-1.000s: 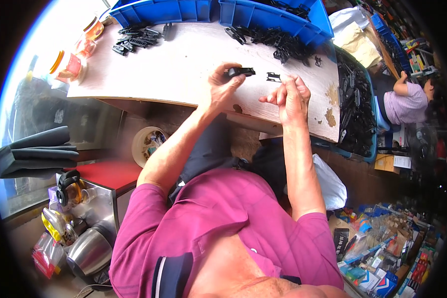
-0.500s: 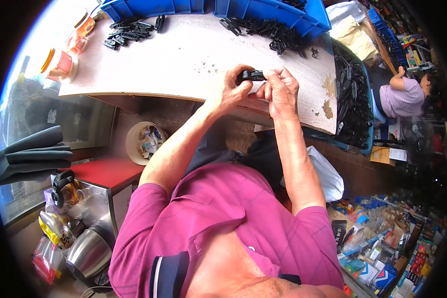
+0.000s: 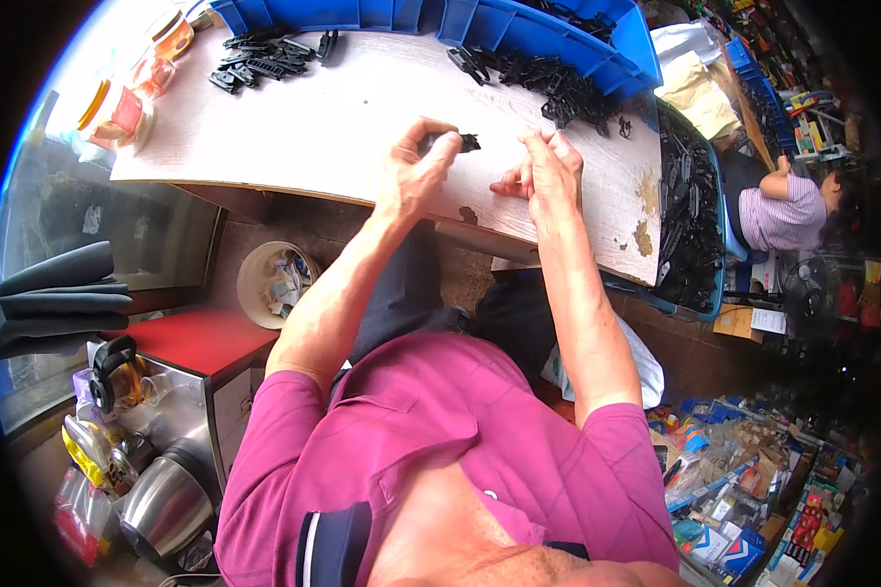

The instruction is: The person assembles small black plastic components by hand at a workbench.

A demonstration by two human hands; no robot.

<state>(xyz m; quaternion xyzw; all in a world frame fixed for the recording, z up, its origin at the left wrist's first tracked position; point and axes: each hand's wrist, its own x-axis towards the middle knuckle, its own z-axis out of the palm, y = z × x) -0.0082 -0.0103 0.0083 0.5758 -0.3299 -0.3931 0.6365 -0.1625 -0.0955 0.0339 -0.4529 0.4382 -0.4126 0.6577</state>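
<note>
My left hand [image 3: 417, 168] is above the pale table, closed round a small black plastic part [image 3: 469, 143] whose end sticks out past the thumb and fingertips. My right hand [image 3: 554, 174] hangs a little to the right of it, apart from the part. Its thumb and forefinger are pinched together; what they hold, if anything, cannot be made out. Beyond the hands, a pile of small black parts [image 3: 570, 96] lies against the blue bins. Another group of longer black pieces [image 3: 266, 61] rests at the far left.
Blue bins [image 3: 335, 15] line the table's far edge. Jars with orange lids [image 3: 114, 115] stand at its left. A tub of black parts [image 3: 693, 196] adjoins the right edge. A white bucket [image 3: 255, 284] sits below the table. Another person [image 3: 785, 210] is at far right.
My hands have drawn apart: the left has moved left with the black part, and the right no longer touches it. The whole view has shifted slightly.
</note>
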